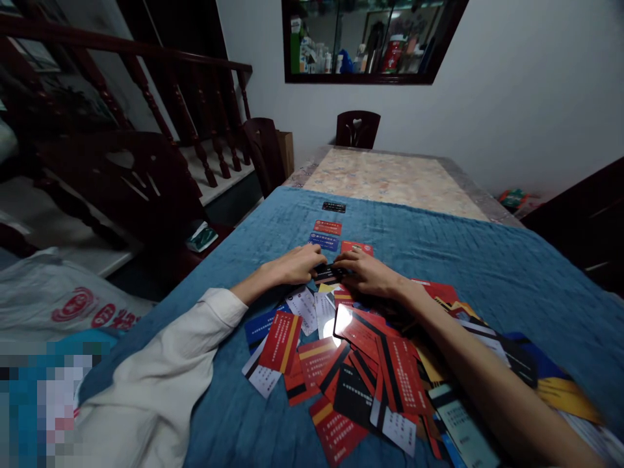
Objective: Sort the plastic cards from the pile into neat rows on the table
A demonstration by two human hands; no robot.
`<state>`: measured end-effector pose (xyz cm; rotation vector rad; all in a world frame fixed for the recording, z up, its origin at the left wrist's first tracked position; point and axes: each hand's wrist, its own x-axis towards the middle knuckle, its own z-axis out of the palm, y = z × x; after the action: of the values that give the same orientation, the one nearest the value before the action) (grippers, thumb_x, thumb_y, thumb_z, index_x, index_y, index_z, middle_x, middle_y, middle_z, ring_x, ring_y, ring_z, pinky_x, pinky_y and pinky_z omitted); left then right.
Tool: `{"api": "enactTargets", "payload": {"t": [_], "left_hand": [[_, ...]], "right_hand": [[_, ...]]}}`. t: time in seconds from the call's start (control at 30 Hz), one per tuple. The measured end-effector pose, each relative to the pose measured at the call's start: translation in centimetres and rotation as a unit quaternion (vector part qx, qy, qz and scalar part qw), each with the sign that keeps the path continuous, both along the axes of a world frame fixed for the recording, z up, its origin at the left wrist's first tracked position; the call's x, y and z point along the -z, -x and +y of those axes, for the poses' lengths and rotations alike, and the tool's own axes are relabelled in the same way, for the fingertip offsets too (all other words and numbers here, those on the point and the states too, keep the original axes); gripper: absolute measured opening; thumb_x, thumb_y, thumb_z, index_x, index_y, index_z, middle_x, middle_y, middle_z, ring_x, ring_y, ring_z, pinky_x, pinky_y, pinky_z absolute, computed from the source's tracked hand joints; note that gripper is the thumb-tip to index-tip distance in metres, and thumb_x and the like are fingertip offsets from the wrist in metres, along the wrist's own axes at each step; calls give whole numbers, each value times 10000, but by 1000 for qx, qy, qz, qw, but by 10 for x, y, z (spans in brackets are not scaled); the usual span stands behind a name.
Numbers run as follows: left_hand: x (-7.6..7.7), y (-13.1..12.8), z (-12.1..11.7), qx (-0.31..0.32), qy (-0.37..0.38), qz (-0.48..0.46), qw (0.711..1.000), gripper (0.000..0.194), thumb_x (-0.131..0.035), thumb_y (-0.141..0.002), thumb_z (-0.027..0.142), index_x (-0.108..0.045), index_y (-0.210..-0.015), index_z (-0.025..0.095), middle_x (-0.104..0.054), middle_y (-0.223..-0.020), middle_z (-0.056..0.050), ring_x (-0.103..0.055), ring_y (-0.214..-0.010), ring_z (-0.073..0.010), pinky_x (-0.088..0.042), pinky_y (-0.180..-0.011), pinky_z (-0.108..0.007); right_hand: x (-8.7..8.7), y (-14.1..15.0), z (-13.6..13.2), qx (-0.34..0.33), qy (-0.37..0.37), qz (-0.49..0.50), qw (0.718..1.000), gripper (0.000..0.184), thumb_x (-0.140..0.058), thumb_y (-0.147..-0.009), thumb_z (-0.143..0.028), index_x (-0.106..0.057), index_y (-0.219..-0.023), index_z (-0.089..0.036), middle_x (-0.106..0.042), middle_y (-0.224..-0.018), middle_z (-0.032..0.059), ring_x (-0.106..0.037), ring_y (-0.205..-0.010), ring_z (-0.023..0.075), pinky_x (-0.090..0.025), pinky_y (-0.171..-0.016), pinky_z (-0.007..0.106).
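A black card [329, 274] with light print sits between my two hands at the far edge of a loose card pile. My left hand [303, 263], its fingers bent and closed, holds the card's left end. The curled fingers of my right hand [368, 273] are on the right end; the fingertips are partly hidden. Just beyond lie a blue card [323, 242], a red card [327, 227] and, farther off, another black card [334, 207]. One more red card [357, 248] shows behind my right hand. Red cards [280, 341] and others in several colours overlap below my hands.
A blue cloth [234, 312] covers the near part of the table, with a patterned tabletop [390, 175] beyond it. My right forearm crosses above the right side of the pile. Dark wooden chairs [358, 129] stand around, and a white plastic bag [73, 299] is at left.
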<state>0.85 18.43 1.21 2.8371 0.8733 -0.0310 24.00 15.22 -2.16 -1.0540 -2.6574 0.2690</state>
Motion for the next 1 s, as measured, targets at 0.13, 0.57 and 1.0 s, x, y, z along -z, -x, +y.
{"api": "enactTargets", "payload": {"t": [0.13, 0.57, 1.0], "left_hand": [[-2, 0, -1, 1, -9, -11, 1000, 281, -558, -838, 101, -672, -1084, 175, -602, -1099, -92, -582, -1029, -236, -451, -827, -308], [-9, 3, -3, 43, 15, -12, 999, 270, -605, -827, 152, -687, -1084, 142, -648, -1105, -110, -614, -1030, -233, -468, -880, -301], [-6, 7, 11, 8, 46, -122, 991, 330, -501, -776, 25, -751, -969, 119, -750, -930, -70, -665, -857, -172, -463, -764, -234]], "right_hand": [[3, -2, -1, 11, -10, 7, 1000, 361, -604, -861, -206, -671, -1213, -158, -657, -1163, 154, -605, -1049, 264, -493, -948, 450], [0, 0, -7, 14, -23, 26, 999, 329, -486, -980, -353, -697, -1139, -156, -702, -1069, 141, -644, -957, 232, -516, -871, 376], [0, 1, -9, 74, -4, 85, 994, 264, -552, -899, -202, -695, -1116, -158, -737, -983, 118, -668, -849, 210, -496, -746, 302]]}}
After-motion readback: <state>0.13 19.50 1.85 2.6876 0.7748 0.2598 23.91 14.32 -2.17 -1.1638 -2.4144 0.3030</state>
